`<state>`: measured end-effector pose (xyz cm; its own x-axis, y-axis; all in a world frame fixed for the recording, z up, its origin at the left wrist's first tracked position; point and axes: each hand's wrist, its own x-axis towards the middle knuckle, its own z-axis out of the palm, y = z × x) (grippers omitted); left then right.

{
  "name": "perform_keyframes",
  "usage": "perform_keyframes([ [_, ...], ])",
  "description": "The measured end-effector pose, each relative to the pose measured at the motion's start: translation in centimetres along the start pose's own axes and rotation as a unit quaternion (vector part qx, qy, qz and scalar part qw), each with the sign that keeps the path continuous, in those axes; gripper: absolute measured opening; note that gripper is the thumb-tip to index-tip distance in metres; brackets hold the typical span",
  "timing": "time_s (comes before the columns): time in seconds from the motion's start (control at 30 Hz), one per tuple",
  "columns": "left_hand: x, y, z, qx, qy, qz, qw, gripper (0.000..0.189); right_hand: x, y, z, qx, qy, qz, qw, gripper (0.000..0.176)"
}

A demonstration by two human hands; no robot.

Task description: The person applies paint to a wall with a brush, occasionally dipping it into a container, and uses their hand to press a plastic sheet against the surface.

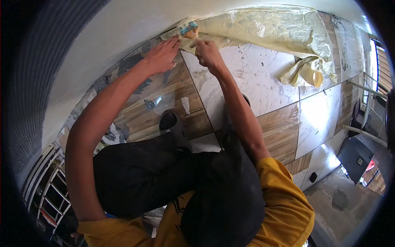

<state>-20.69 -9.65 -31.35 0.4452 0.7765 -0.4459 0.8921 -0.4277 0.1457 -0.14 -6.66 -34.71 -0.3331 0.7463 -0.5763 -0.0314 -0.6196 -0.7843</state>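
Observation:
My left hand [161,55] lies at the foot of the white wall [123,29], its fingers stretched out near the edge of a yellowish plastic sheet [271,31]. Beside it, my right hand [209,54] is closed, its fingertips close to a small blue-and-tan thing [190,30] at the base of the wall. What the right fingers grip I cannot tell. The crumpled sheet runs along the wall to the right and ends in a loose roll [314,77] on the floor.
Wood-look tiles [273,127] and white marbled tiles [251,78] form the floor, with grey smears near the wall. My dark clogs [170,123] stand below my hands. A metal rack [51,189] is at lower left, and a pale metal frame [368,103] stands at right.

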Motion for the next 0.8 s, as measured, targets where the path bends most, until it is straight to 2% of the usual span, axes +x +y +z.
perform_keyframes([
  [0.07,-0.8,0.7,-1.2,-0.010,-0.035,-0.015,0.999,0.075,-2.3,-0.7,-0.1,0.036,-0.086,0.026,0.995,0.032],
  [0.13,-1.5,1.0,-1.0,-0.022,-0.069,-0.032,0.997,0.073,-4.7,-1.0,-1.1,0.046,-0.099,0.033,0.993,0.031],
  [0.2,-2.0,0.3,1.3,-0.012,0.029,0.025,0.999,0.070,-6.8,-1.1,-2.5,0.053,-0.112,0.040,0.992,0.030],
  [0.27,-1.0,0.2,2.3,-0.021,0.065,0.016,0.998,0.069,-8.3,-1.0,-4.7,0.037,-0.026,0.039,0.998,0.028],
  [0.3,-0.1,0.3,2.9,-0.031,0.097,0.005,0.995,0.068,-8.6,-0.9,-5.8,0.032,-0.019,0.039,0.999,0.028],
  [0.33,0.7,0.8,3.0,-0.036,0.101,0.010,0.994,0.068,-8.6,-0.9,-6.9,0.052,0.031,0.002,0.998,0.027],
  [0.37,1.5,1.2,3.1,-0.030,0.151,0.019,0.988,0.069,-8.4,-0.8,-7.9,0.071,0.081,-0.034,0.994,0.025],
  [0.4,2.3,1.6,3.1,-0.023,0.199,0.024,0.979,0.069,-8.0,-0.9,-8.9,0.020,0.119,-0.081,0.989,0.023],
  [0.47,3.6,2.7,3.3,-0.036,0.198,0.006,0.980,0.068,-5.4,-0.7,-11.5,0.037,0.184,-0.111,0.976,0.022],
  [0.53,4.0,3.0,3.6,-0.040,0.192,-0.017,0.980,0.068,-3.9,-2.0,-13.0,0.019,0.177,-0.119,0.977,0.021],
  [0.6,4.0,3.0,4.3,-0.100,0.114,-0.057,0.987,0.066,-1.9,-2.3,-13.0,0.032,0.179,-0.115,0.976,0.022],
  [0.67,3.7,2.8,5.3,-0.076,0.132,-0.042,0.987,0.065,-0.5,-2.5,-12.5,0.017,0.157,-0.132,0.979,0.024],
  [0.7,3.6,2.5,5.7,-0.056,0.151,-0.023,0.987,0.064,0.6,-2.1,-11.6,-0.006,0.180,-0.130,0.975,0.025],
  [0.73,3.5,2.6,5.5,-0.054,0.150,-0.021,0.987,0.064,1.3,-1.5,-10.7,-0.031,0.191,-0.131,0.972,0.025],
  [0.8,3.1,3.1,4.9,-0.079,0.119,-0.049,0.989,0.067,2.0,0.0,-8.8,-0.082,0.147,-0.127,0.978,0.025],
])
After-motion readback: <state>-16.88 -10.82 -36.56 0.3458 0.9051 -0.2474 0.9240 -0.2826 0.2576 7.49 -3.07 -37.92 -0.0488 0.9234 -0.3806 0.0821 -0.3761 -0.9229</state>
